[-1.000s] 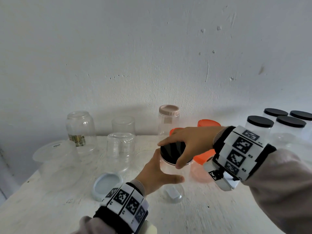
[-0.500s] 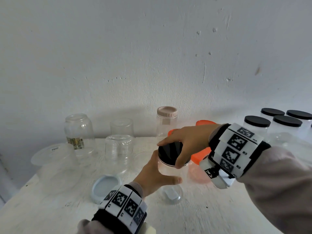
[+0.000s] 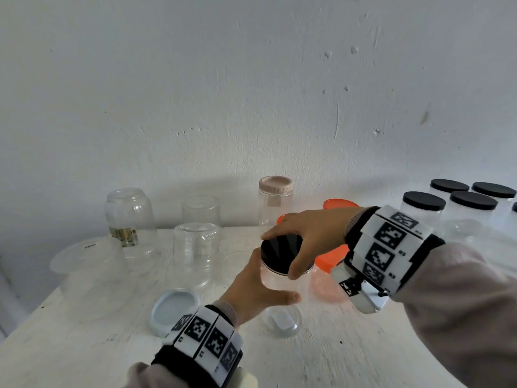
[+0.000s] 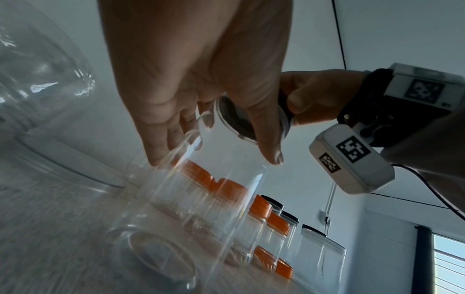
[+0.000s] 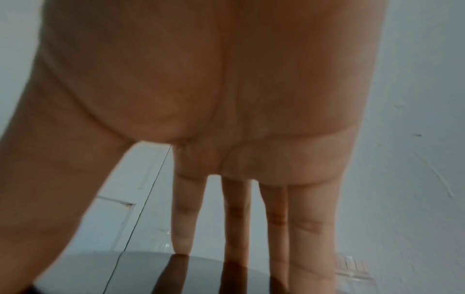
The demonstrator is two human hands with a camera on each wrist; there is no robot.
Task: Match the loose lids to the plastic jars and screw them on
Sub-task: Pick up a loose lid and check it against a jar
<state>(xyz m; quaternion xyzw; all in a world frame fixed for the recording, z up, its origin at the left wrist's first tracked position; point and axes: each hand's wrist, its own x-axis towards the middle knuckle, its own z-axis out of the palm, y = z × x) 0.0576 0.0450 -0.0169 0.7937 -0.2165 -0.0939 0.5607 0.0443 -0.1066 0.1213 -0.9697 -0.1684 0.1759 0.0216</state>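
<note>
A clear plastic jar (image 3: 282,295) stands upright at the middle of the white table (image 3: 349,357). My left hand (image 3: 265,281) wraps round its side from the left, thumb across the front. A black lid (image 3: 275,249) sits on the jar's mouth, and my right hand (image 3: 291,253) grips its rim from above with thumb and fingers. The left wrist view shows my left fingers (image 4: 161,143) on the jar (image 4: 201,208) wall, with the lid (image 4: 239,119) above. The right wrist view shows my right fingers (image 5: 236,228) reaching down onto the lid (image 5: 141,272).
Orange-lidded jars (image 3: 333,256) stand just behind my right hand, black-lidded jars (image 3: 423,211) at the far right. A beige-lidded jar (image 3: 275,203), upturned clear jars (image 3: 195,253) and a glass jar (image 3: 130,217) line the back. A pale blue lid (image 3: 174,308) lies front left.
Both hands stay on the jar and the black lid; my right thumb has crept slightly left along the rim. The view has shifted a little.
</note>
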